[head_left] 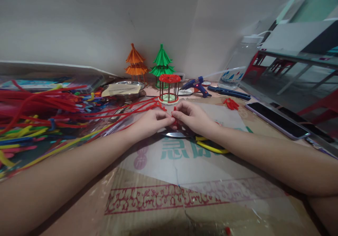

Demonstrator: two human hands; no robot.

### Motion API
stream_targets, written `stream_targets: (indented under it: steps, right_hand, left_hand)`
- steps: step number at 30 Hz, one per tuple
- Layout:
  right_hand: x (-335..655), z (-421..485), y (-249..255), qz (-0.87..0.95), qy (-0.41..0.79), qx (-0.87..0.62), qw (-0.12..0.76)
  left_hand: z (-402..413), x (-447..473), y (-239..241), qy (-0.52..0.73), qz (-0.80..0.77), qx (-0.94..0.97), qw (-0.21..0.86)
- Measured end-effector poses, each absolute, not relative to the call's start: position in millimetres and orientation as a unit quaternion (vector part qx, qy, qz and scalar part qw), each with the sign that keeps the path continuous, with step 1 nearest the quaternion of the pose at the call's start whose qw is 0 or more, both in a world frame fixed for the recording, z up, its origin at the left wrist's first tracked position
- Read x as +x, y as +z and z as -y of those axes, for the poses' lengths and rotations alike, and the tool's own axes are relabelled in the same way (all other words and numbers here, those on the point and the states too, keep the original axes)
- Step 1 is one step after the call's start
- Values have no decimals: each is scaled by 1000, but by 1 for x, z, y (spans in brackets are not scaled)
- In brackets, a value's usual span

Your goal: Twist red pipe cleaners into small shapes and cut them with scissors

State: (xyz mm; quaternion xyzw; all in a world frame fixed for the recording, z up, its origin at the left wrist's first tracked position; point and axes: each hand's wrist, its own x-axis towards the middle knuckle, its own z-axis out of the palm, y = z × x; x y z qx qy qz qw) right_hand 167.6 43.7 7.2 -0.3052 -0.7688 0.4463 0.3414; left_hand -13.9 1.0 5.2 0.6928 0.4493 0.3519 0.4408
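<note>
In the head view, with the clock centred on the hands, both hands meet at the middle and grasp a small red piece point(177, 123) that shows between the fingertips. The left hand point(153, 122), its arm coming from 8 o'clock, has thumb and fingers pinched together at it; the right hand point(194, 115), its arm coming from 4 o'clock, pinches it too. The fingers cover much of the piece, so its full shape cannot be made out.

Just below the hands lie scissors point(179, 135), their yellow-and-black handle toward 4 o'clock, partly behind the right arm. They rest on a translucent sheet point(158, 172) spread over the counter point(79, 200), above green lettering; a band of red scrollwork point(161, 198) runs across at 6 o'clock.

Just short of 12 stands a red-topped frame point(169, 78) with dark posts on a round, pale base. Behind it, between 11 and 12, is a green tiered model point(162, 58); an orange tiered model point(134, 58) stands between 10 and 11. A metal dish point(142, 85) with a tan sheet across it sits at 10, and a heap of coloured stems point(39, 102), mostly red, spreads at 9.

At 1 o'clock is a blue glue gun point(194, 84) with a lit red light. A dark blue tool point(228, 92) and a clear bottle point(239, 61) are at 2, a red bunch point(231, 104) and a phone point(277, 120) near 3.
</note>
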Motion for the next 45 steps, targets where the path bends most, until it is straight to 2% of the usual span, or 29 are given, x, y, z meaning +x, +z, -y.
stream_targets:
  steps: [12,26,32,35,45]
  right_hand:
    - [167,-44,7,779,432,-301,339]
    - [166,-40,13,752,491,-316,305]
    - [167,-44,12,767,435,-342,326]
    - [168,-46,11,779,397,-349,339]
    - [167,-42,11,766,416,-353,341]
  left_hand:
    - [0,-11,7,344,-454,700,430]
    - [2,-9,8,347,-454,706,417]
    - [0,-12,4,364,-471,701,393]
    - [-1,-12,2,375,-461,685,422]
    - [-1,-12,1,372,-460,672,445]
